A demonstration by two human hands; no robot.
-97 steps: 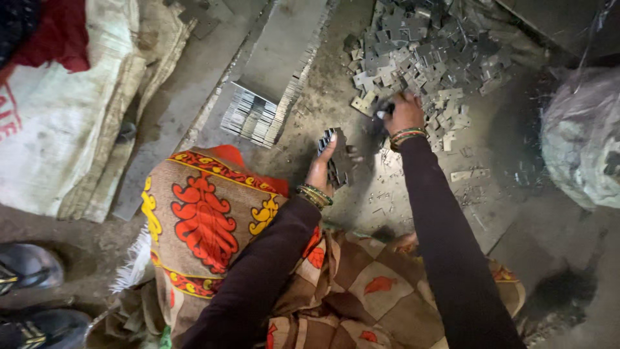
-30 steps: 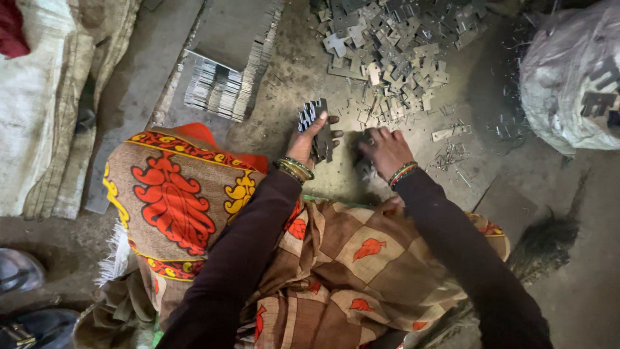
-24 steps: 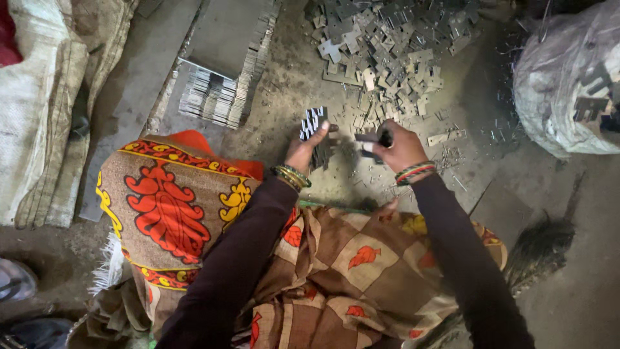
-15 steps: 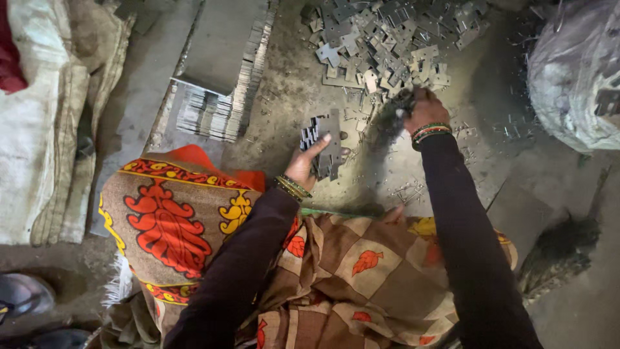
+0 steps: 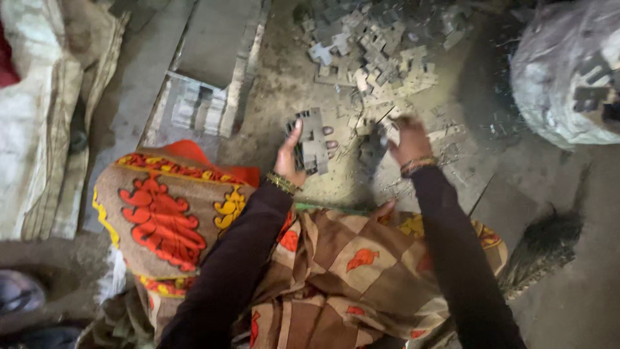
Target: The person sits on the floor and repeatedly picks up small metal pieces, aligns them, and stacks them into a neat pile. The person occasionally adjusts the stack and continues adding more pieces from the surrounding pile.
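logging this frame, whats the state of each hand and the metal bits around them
left hand: gripping a stack of metal pieces
right hand: blurred, holding a dark piece, grip unclear
loose pile: scattered on the floor
stacked rows: lined up neatly
plastic sack: full, bulging

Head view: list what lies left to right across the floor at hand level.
pale sacks → standing row of metal pieces → left hand holding a stack of pieces → right hand → plastic-wrapped bundle
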